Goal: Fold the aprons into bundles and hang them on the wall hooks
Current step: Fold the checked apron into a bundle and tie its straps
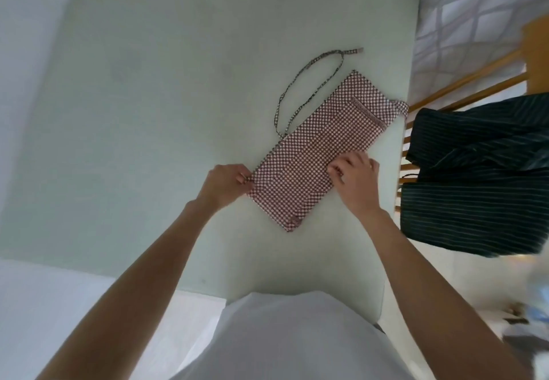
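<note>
A red-and-white checked apron (315,148) lies folded into a long narrow strip on the pale table (148,112), running diagonally from near me toward the far right. Its neck loop (309,82) lies spread on the table beyond the strip. My left hand (225,183) pinches the strip's left edge near its close end. My right hand (356,180) grips the strip's right edge with curled fingers. A dark striped apron (481,177) hangs over a wooden chair at the right.
The wooden chair (475,74) stands against the table's right edge. A quilted white cover (475,2) lies at the far right. My white shirt fills the bottom of the view. Blurred small items (523,320) sit at the lower right.
</note>
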{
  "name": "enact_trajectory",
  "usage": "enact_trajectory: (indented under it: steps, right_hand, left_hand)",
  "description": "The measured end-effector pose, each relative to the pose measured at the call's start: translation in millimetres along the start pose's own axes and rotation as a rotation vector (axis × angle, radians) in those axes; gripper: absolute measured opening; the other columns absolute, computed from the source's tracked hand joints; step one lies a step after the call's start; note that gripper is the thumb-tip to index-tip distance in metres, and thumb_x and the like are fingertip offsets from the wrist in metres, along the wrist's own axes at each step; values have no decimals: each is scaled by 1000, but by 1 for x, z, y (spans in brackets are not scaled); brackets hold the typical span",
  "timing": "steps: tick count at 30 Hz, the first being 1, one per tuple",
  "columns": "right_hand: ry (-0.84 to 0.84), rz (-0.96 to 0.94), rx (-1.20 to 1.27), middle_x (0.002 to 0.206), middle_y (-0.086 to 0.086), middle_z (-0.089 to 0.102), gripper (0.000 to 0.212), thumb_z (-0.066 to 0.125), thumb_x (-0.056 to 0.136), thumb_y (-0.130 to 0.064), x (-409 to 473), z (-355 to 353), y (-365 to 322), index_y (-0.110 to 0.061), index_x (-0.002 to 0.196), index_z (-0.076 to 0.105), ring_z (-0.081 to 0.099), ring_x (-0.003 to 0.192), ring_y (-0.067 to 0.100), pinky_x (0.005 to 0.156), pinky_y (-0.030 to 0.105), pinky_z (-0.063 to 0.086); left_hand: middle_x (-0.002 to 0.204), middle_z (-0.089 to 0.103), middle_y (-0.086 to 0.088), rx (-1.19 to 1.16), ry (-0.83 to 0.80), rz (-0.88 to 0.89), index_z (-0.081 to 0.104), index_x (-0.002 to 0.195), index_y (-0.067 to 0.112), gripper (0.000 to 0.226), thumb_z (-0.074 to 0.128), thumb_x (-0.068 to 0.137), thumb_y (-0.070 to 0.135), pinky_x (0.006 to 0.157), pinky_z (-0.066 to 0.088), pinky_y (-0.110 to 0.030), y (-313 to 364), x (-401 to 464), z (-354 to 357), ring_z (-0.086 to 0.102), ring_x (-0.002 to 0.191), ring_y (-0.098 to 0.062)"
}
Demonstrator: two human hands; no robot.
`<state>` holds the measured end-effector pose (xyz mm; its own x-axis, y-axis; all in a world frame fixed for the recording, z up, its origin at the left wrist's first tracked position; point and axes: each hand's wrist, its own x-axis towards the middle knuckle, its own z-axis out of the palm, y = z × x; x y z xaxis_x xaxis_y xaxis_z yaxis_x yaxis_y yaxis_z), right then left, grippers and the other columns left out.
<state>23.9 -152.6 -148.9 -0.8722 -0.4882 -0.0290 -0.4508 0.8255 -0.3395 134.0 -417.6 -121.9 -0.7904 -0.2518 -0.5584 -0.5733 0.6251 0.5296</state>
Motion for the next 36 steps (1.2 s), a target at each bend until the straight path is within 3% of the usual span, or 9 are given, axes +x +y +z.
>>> enact_trajectory:
  steps: [4, 8, 11, 16, 20, 26, 29, 31, 36]
  right_hand:
    - [33, 8, -91, 114, 8, 59, 15, 63, 88, -25, -17, -15, 36, -22, 99, 72, 48, 110, 28, 91, 42, 35]
    - [-33, -156, -66, 115, 12, 59, 26, 58, 91, -14, -24, -16, 51, -13, 115, 65, 51, 110, 30, 95, 43, 38]
    - [-100, -203, 32, 124, 16, 56, 32, 54, 90, -4, -29, -13, 52, -3, 123, 58, 52, 115, 31, 103, 42, 39]
    - [-140, -209, 104, 125, 15, 54, 31, 58, 86, -4, -34, -17, 54, -5, 116, 52, 50, 118, 29, 105, 37, 39]
    - [-161, -297, 11, 132, 15, 51, 24, 59, 86, -12, -35, -13, 64, -6, 110, 57, 44, 127, 31, 113, 44, 28]
    - [-164, -367, 81, 135, 10, 52, 33, 63, 86, -21, -33, -16, 82, -7, 116, 59, 46, 128, 26, 114, 37, 20]
    - [-168, -275, 208, 131, 9, 57, 36, 59, 86, -26, -37, -18, 85, -7, 117, 61, 51, 123, 25, 114, 38, 23]
    - [-91, -180, 358, 116, 12, 65, 29, 60, 87, -19, -41, -20, 83, -3, 111, 64, 61, 108, 25, 103, 39, 41]
    - [66, 159, 627, 97, 8, 69, 16, 65, 87, -12, -40, -33, 75, -3, 100, 67, 64, 88, 17, 77, 20, 51]
  left_hand:
    - [94, 69, 1, -29, -144, 118, 58, 108, 17, 32, 70, 80, 28, 82, 50, -35, 23, -41, 59, 65, 86, -21]
    - [117, 54, -7, 284, 225, 454, 52, 112, 18, 46, 73, 71, 19, 82, 49, -36, 20, -61, 85, 53, 103, -23]
    - [110, 60, -4, 421, 255, 690, 61, 101, 17, 40, 69, 62, 7, 87, 42, -33, 12, -66, 94, 50, 105, -21]
    - [95, 69, -3, 410, 265, 586, 68, 92, 14, 25, 74, 68, 10, 73, 53, -31, 12, -63, 97, 66, 84, -22]
    - [76, 67, -2, 431, 325, 598, 68, 84, 13, 22, 49, 86, 23, 61, 51, -28, 18, -63, 92, 64, 61, -21]
    - [80, 63, -3, 271, 524, 639, 65, 91, 7, 18, 50, 92, 18, 66, 44, -26, 39, -82, 85, 56, 68, -18]
    - [75, 61, -2, 190, 615, 679, 65, 85, 6, 16, 53, 89, 14, 71, 39, -21, 69, -85, 70, 52, 70, -14]
    - [75, 63, -2, 139, 647, 687, 66, 86, 5, 15, 53, 88, 13, 73, 39, -19, 90, -76, 58, 51, 72, -12]
    - [93, 67, 0, 20, 573, 646, 66, 100, 12, 17, 53, 93, 18, 71, 47, -18, 135, -14, 18, 59, 79, -7]
